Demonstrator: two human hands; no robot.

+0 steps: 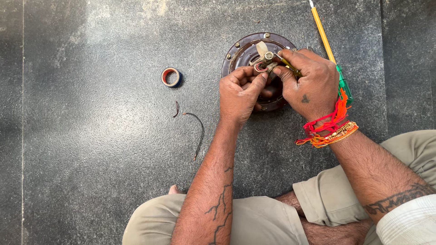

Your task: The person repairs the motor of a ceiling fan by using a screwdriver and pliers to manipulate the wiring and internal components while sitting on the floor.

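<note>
Knees in khaki trousers (254, 222) fill the bottom of the view; the person sits cross-legged on a dark speckled stone floor (91, 159), forearms extended over it.

Left hand (240, 93): fingers closed, pinching red wire ends (260, 68) at the centre of a round brown metal motor housing (240, 50) that lies flat on the floor. Right hand (311, 81): closed around a slim tool (290, 68) with a dark-yellowish shaft, its tip at the same central hub, beside a pale sleeve or tab (262, 47). Red and orange threads (329, 127) are tied at the right wrist.

Off to the left, well apart from the housing: a small roll of tape (170, 77), untouched. Nearer the left forearm, two loose wire pieces (195, 131), one short, one long and curved; these look like cut-off scraps. A yellow-shafted screwdriver with green handle (324, 36) lies just beyond the right hand.

Judgement: work on the wires at the hub is mid-way. Some trimming appears done; the joint itself is not visibly finished, and no tape is on it as far as can be seen. Fingers hide the exact contact.
</note>
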